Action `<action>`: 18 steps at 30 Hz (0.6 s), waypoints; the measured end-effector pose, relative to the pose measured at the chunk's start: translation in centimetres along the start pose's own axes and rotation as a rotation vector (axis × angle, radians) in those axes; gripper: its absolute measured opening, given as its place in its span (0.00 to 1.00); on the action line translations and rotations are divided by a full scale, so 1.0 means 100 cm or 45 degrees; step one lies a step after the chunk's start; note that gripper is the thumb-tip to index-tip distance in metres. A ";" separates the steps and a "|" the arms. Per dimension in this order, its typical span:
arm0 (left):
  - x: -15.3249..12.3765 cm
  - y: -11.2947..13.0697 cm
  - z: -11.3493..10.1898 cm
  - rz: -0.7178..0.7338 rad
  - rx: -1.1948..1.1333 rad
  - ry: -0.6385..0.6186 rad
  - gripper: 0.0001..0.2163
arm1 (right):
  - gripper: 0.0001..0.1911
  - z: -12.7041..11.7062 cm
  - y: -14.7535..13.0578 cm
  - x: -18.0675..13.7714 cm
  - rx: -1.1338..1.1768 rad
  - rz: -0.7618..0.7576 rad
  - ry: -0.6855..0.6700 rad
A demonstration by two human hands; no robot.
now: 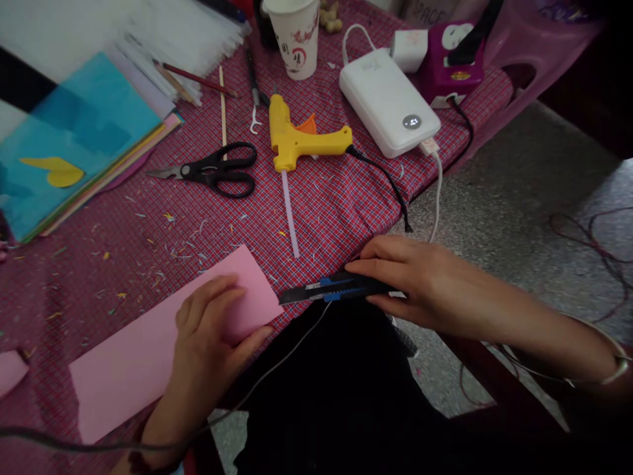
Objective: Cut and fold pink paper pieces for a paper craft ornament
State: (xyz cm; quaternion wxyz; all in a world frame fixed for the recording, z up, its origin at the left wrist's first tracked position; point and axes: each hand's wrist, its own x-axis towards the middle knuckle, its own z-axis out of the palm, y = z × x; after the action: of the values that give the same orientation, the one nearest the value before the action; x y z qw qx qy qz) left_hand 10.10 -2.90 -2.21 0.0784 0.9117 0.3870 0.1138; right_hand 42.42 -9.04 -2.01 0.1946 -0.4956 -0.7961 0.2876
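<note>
A folded-looking strip of pink paper [123, 363] lies slantwise along the table's near edge. My left hand [210, 333] holds it near its right end, fingers bent on top and thumb along the near edge. In my right hand [408, 280] is a black and blue utility knife [341, 287], gripped by its handle. Its dark blade is out and points left, with the tip at the right corner of the paper. Whether the blade goes between layers of the paper I cannot tell.
Beyond the paper lie a yellow glue gun [309, 140] with a glue stick, black scissors [217, 171] and a white power bank [388, 102]. A paper cup [295, 39] stands behind. Colored sheets [93, 119] are stacked at left. A thin cable [291, 353] crosses in front of me.
</note>
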 end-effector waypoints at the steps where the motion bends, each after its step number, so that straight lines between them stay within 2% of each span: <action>1: -0.001 0.000 0.000 0.011 0.007 0.005 0.20 | 0.19 0.000 0.000 0.000 -0.006 -0.001 0.009; 7: -0.003 0.000 0.000 0.047 0.020 0.034 0.21 | 0.19 -0.001 0.001 0.000 -0.054 -0.014 0.040; 18: -0.002 0.001 0.001 0.032 -0.003 0.009 0.20 | 0.20 -0.001 0.005 -0.001 -0.079 -0.007 -0.005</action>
State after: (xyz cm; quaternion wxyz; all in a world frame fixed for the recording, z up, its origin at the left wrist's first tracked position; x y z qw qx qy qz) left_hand 10.05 -3.17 -2.30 0.0767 0.9160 0.3754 0.1185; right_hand 42.81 -8.95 -2.25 0.1782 -0.4985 -0.8066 0.2630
